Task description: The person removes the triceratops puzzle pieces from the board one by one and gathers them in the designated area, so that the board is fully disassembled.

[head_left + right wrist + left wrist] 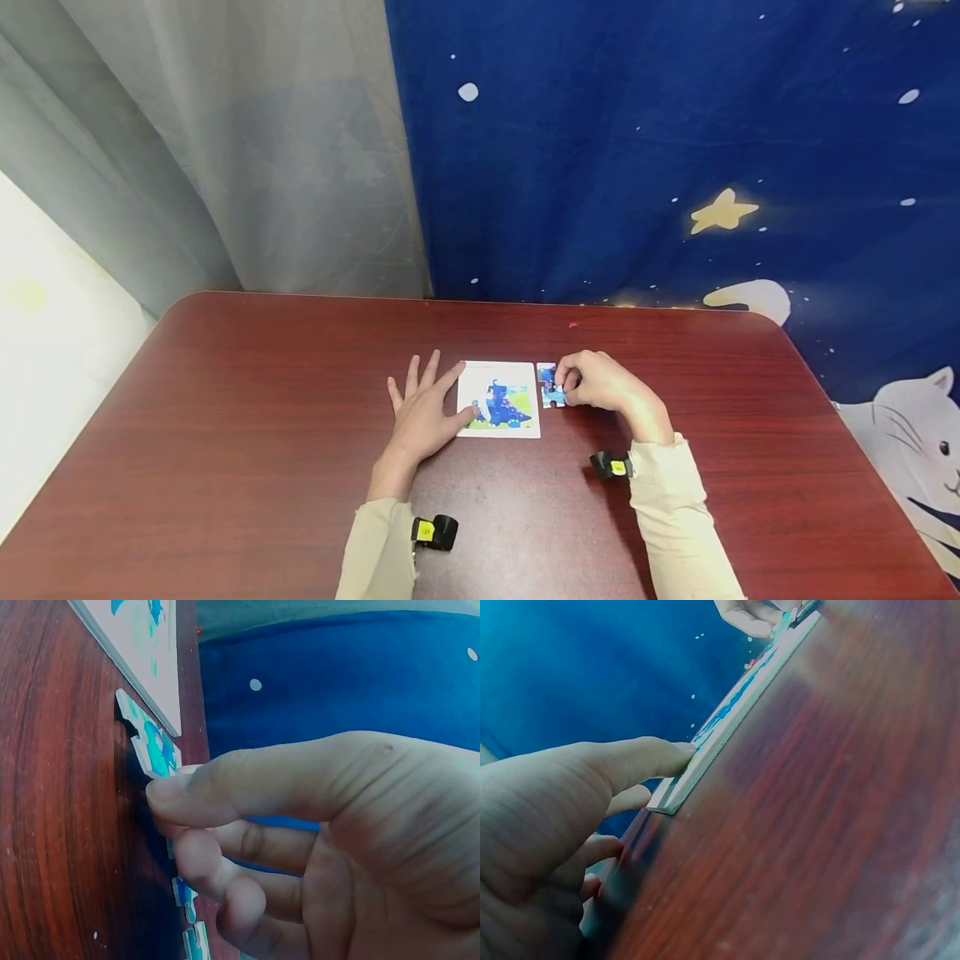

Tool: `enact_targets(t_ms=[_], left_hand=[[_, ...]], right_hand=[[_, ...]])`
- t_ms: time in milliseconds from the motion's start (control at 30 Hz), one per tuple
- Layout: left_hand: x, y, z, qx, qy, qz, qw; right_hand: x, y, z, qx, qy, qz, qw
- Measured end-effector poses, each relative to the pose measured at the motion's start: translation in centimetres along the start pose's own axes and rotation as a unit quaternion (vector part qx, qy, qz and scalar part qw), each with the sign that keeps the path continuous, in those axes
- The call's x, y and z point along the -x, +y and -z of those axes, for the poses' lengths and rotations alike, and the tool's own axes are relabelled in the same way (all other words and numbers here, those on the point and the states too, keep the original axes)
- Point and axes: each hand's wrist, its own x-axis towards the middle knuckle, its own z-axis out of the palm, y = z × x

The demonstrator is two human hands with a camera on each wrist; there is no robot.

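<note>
A jigsaw puzzle board (498, 433) with a white frame and a blue cartoon animal picture lies flat on the table. My left hand (422, 417) is spread at its left side, the thumb resting on the lower left of the board and the index fingertip at its upper left corner. To the right of the board, my right hand (603, 385) pinches a puzzle piece (154, 746) between thumb and forefinger. Its other fingers are curled, and the thumb hides part of the piece. Further puzzle pieces (196, 941) show below that hand in the right wrist view.
The dark red wooden table (262, 433) has rounded far corners. Behind it hang a grey curtain (300, 167) and a blue one (562, 167) with stars and a cat. Black wrist devices (435, 532) sit by both sleeves. A small red mark (573, 325) lies near the far edge.
</note>
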Motion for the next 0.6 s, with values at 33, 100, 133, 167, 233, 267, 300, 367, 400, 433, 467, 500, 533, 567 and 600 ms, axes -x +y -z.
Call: enact_targets(t_ms=[33,100,133,167,233,267,300,367,400,433,467,500,533,567,600], left_hand=[[0.0,-0.03,-0.03,0.0,0.0,0.0,1.0],[-0.01,-0.1,-0.08,0.002,0.0,-0.001,1.0],[-0.02,-0.13,-0.1,0.002,0.0,-0.002,1.0],[-0.02,-0.16,-0.12,0.003,0.0,-0.002,1.0],[-0.02,-0.18,-0.13,0.003,0.001,-0.002,1.0],[-0.01,-0.17,-0.12,0.003,0.001,-0.002,1.0],[0.0,-0.16,-0.12,0.002,0.001,-0.001,1.0],[-0.01,-0.14,-0.11,0.002,0.002,-0.001,1.0],[-0.02,-0.15,-0.12,0.002,0.002,-0.001,1.0],[-0.04,-0.15,-0.13,0.002,0.002,-0.001,1.0],[-0.07,-0.17,-0.16,0.001,0.003,-0.001,1.0],[-0.09,-0.18,-0.18,0.001,0.003,-0.001,1.0],[-0.11,-0.19,-0.2,0.002,0.003,-0.002,1.0],[-0.13,-0.2,-0.23,0.002,0.004,-0.003,1.0],[-0.11,-0.18,-0.22,0.002,0.004,-0.003,1.0]], right_hand=[[0.01,-0.03,-0.02,-0.001,-0.001,0.003,1.0],[0.05,-0.12,-0.03,0.002,0.002,0.014,0.9999],[0.06,-0.15,-0.05,0.004,0.002,0.016,0.9999],[0.05,-0.13,-0.07,0.006,0.002,0.019,0.9998],[-0.03,-0.09,-0.14,0.009,0.002,0.012,0.9999],[-0.1,-0.04,-0.2,0.013,0.003,0.011,0.9999],[-0.17,0.04,-0.26,0.014,0.002,0.004,0.9999],[-0.27,0.17,-0.34,0.022,0.001,0.004,0.9998],[-0.32,0.19,-0.39,0.025,0.002,0.0,0.9997],[-0.35,0.24,-0.41,0.028,0.002,0.001,0.9996],[-0.36,0.23,-0.42,0.029,0.003,0.001,0.9996],[-0.35,0.22,-0.42,0.031,0.002,0.001,0.9995],[-0.37,0.23,-0.44,0.031,0.002,-0.001,0.9995],[-0.35,0.18,-0.43,0.032,0.003,-0.002,0.9995],[-0.33,0.13,-0.43,0.032,0.002,-0.004,0.9995]])
